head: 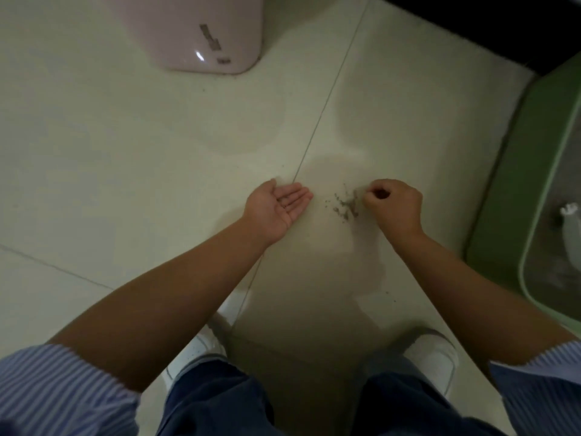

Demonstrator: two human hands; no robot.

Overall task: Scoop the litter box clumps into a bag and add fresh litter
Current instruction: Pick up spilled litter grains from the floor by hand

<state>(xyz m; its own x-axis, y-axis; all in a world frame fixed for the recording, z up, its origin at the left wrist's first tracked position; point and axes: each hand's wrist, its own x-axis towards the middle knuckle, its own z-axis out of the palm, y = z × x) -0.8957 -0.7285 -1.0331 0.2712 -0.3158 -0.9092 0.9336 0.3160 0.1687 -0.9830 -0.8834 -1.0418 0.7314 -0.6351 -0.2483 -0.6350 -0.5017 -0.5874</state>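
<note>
The left hand (278, 204) lies palm-up on the pale tiled floor (125, 152), fingers straight and together, a few grains on them, just left of the small grey scatter of spilled litter (345, 206). The right hand (393, 204), touching the scatter's right edge, has its fingers curled; whether they pinch grains I cannot tell. Sweeping the grains leftward into the cupped palm probably works best. The green plastic litter box (534, 171) sits well right of the scatter.

A single head-worn camera looks steeply down at a tiled floor (132, 146) from standing height. Both hands reach forward into mid-frame, the left hand (276, 206) beside the right hand (393, 204). Shoes sit at the bottom edge, beneath the arms.
</note>
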